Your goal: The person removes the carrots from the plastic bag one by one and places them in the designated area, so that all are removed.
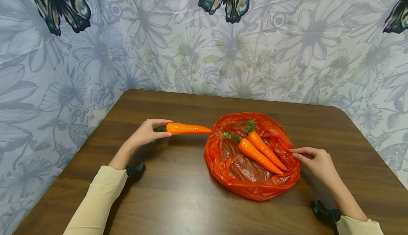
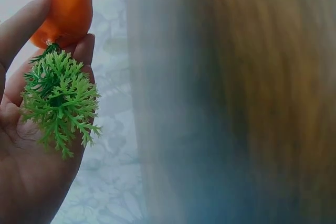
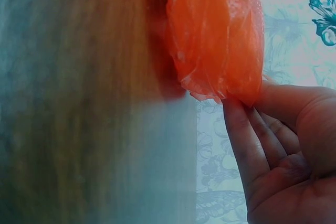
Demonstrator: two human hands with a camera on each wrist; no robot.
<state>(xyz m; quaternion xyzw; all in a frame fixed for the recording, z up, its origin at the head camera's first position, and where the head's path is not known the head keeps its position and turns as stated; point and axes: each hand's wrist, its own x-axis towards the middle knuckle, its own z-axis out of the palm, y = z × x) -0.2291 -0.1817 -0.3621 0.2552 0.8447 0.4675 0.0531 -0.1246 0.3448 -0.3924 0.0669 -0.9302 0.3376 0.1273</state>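
My left hand (image 1: 149, 133) pinches a carrot (image 1: 188, 128) at its thick end, thumb on one side and fingers on the other. The tip of that carrot points right and reaches the rim of a red plastic bag (image 1: 223, 173). In the left wrist view, its leafy green top (image 2: 60, 98) hangs over the palm. With thumb and fingertips, my right hand (image 1: 315, 162) pinches the right edge of the bag, which the right wrist view shows as thin red film (image 3: 215, 35). Inside the wide-mouthed bag lie two carrots side by side, one nearer (image 1: 256, 155) and one farther (image 1: 266, 148).
A brown wooden table (image 1: 178, 199) with rounded far corners lies under everything. Behind it hangs a wall covering (image 1: 191, 50) with flowers and butterflies. A black device is strapped to the left wrist (image 1: 136, 170) and another to the right wrist (image 1: 325, 212).
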